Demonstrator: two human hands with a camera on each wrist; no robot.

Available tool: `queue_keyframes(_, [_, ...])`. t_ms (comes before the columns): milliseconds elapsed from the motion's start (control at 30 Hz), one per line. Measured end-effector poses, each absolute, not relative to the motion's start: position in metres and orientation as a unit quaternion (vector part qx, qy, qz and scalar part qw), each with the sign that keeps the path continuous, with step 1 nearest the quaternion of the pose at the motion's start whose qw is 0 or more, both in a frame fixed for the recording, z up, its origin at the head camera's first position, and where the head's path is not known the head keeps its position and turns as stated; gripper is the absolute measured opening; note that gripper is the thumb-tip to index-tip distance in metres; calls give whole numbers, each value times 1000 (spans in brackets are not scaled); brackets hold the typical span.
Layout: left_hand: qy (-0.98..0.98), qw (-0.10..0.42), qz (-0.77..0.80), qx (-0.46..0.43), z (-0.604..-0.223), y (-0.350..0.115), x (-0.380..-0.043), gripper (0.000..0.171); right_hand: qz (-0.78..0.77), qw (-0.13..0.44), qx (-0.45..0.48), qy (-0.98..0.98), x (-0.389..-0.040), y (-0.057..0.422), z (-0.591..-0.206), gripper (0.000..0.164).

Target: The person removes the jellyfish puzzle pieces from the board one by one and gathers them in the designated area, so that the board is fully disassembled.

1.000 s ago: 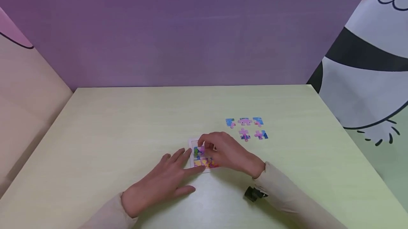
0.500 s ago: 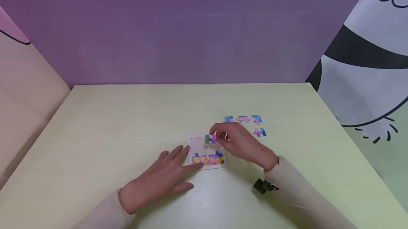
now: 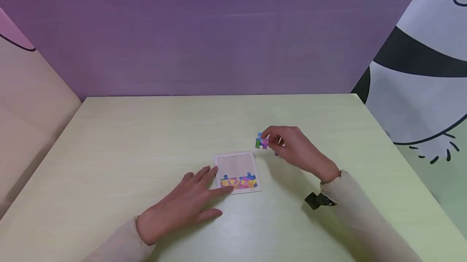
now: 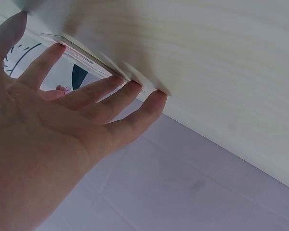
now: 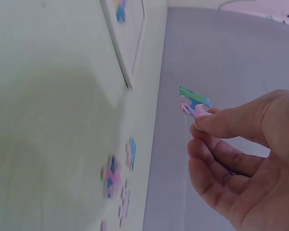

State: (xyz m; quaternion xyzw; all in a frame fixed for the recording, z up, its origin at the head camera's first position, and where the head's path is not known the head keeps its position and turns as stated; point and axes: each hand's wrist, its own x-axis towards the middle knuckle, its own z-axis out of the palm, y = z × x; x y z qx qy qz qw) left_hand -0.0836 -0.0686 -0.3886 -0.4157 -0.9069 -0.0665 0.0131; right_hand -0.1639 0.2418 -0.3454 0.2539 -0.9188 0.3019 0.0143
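Note:
A puzzle piece in green, blue and pink is pinched between the thumb and finger of my right hand, held above the table to the right of the puzzle frame. My left hand lies with spread fingers at the left edge of the white puzzle frame, its index finger over the lower rim. Along the frame's bottom sit joined yellow, pink and blue puzzle pieces; above them the bare backing shows. In the left wrist view, fingertips touch the tabletop beside the frame.
Loose puzzle pieces lie on the table under and behind my right hand, mostly hidden by it in the head view. A dark wrist strap part hangs below the right wrist. A purple wall rises behind the table.
My right hand has lifted the green, blue and pink piece out of the frame and carried it right and away, over the loose pieces. My left hand has stayed at the frame.

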Motion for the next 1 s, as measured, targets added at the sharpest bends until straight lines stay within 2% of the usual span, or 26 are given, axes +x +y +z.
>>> queue_keyframes(167, [-905, 19, -66, -419, -388, -69, -83, 52, 309, 8, 236, -921, -170, 251, -348, 20])
queue_keyframes(433, [-905, 20, -70, -419, -388, -69, -83, 52, 323, -52, 219, -919, -176, 252, -362, 17])
queue_keyframes(1000, [-906, 24, -67, -418, -390, -68, -83, 51, 289, -51, 228, -928, -178, 251, -378, 15])
